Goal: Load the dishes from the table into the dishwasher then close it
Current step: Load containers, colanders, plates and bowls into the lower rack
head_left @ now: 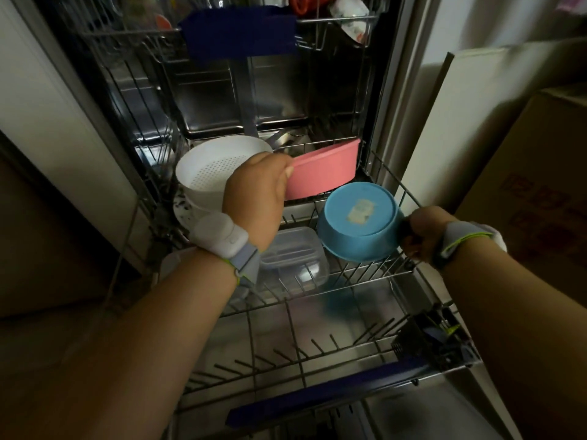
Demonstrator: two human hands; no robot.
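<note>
The left hand [254, 198] pinches the pink bowl [324, 173] (tipped on its side). The right hand [422, 233] grips the upside-down blue bowl [355, 227].

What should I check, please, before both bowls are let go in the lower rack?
1. Left hand grip on pink bowl: ok, thumb pinches its rim.
2. Right hand grip on blue bowl: ok, held at its rim.
3. Blue bowl upside down: ok, base faces up.
4. Pink bowl seated between tines: cannot tell.
5. Lower rack front free: ok.
6. White strainer clear of pink bowl: cannot tell.
</note>
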